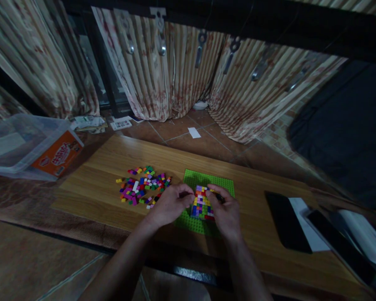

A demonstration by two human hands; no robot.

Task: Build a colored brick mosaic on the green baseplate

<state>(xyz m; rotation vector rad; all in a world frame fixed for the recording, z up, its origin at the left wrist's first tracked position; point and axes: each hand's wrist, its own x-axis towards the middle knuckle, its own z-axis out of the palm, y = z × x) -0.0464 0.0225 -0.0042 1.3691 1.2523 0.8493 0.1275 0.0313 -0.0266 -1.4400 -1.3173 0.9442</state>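
Observation:
A green studded baseplate [221, 183] lies on a low wooden table [100, 167]. A patch of small coloured bricks [201, 203] is built on the plate. My left hand [169, 203] rests at the patch's left edge, fingers curled in a pinch against the bricks. My right hand [226, 211] sits at the patch's right edge, fingers bent and pressed on the bricks. What each pinch holds is too small to make out. A loose pile of small coloured bricks [142, 186] lies on the table just left of my left hand.
A clear plastic box [25, 144] with an orange label stands at the far left. A black phone [286, 221] on white paper and another dark device [341, 246] lie at the right. Striped curtains [175, 71] hang behind; papers lie on the tiled floor.

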